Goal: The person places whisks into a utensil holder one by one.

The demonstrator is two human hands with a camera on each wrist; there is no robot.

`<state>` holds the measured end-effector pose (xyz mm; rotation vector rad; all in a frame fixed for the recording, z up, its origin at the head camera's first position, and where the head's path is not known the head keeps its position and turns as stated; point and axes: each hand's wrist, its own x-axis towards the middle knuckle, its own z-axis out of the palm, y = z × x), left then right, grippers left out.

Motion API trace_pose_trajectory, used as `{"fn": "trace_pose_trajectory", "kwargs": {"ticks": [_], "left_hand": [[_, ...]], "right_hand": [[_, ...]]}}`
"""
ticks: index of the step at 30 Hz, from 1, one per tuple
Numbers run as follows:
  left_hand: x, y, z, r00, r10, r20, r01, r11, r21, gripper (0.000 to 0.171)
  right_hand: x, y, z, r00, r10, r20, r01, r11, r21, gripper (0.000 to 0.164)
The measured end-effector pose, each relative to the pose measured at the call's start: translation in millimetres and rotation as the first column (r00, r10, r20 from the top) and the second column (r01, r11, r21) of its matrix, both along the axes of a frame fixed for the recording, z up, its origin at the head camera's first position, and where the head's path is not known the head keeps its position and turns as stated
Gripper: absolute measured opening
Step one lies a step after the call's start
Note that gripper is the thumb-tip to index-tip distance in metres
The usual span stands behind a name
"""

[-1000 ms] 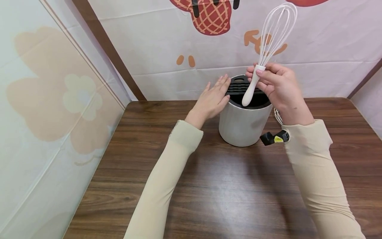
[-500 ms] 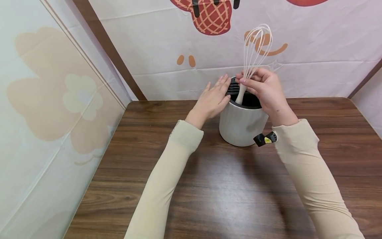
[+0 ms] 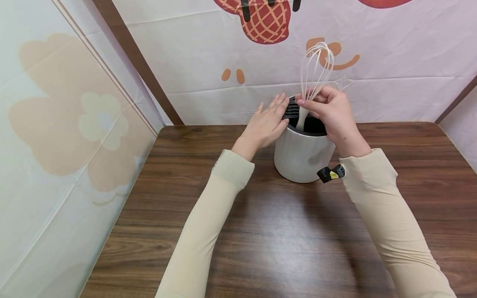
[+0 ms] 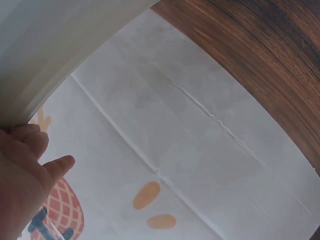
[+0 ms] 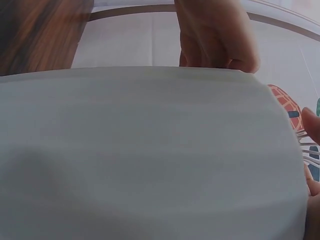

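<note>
A white whisk (image 3: 316, 68) stands handle down in the black-lined mouth of a white utensil holder (image 3: 303, 159), its wire loops above the rim. My right hand (image 3: 328, 114) pinches the whisk between thumb and fingers where the wires meet the handle; the handle's lower end is hidden inside the holder. With fairly straight fingers, my left hand (image 3: 262, 124) rests against the holder's left rim, beside the black slotted insert (image 3: 292, 109). In the right wrist view the holder's wall (image 5: 150, 150) fills most of the picture.
The holder stands near the back edge of a dark wooden table (image 3: 261, 248). Behind it hangs a printed cloth backdrop (image 3: 186, 54), and another covers the left side (image 3: 56, 145). A small black camera (image 3: 331, 173) is worn at my right wrist.
My right hand has moved left and down with the whisk, and the handle has gone from above the holder into its mouth. My left hand has stayed in place.
</note>
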<state>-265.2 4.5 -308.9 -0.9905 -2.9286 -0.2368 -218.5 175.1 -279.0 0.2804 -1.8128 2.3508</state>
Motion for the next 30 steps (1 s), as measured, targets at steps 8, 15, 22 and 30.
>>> {"fn": "trace_pose_trajectory", "kwargs": {"ticks": [8,15,22,30], "left_hand": [[0.3,1.1,0.1,1.000,0.003,-0.009,-0.003,1.000,-0.019,0.059],[0.8,1.1,-0.9,1.000,0.002,0.000,-0.002,1.000,-0.001,0.060],[1.1,0.1,-0.5,1.000,0.003,-0.002,-0.003,1.000,0.002,0.060],[1.1,0.5,0.1,1.000,-0.003,-0.014,0.003,1.000,0.008,0.060]], "right_hand": [[-0.1,0.2,-0.9,1.000,0.000,0.013,0.000,1.000,0.025,0.016],[-0.6,1.0,-2.3,1.000,0.004,0.002,-0.004,1.000,0.026,0.015],[-1.9,0.3,-7.4,1.000,0.013,-0.009,-0.014,0.998,-0.060,0.021],[-1.3,1.0,-8.0,1.000,0.026,-0.016,-0.027,0.995,-0.093,0.025]]}}
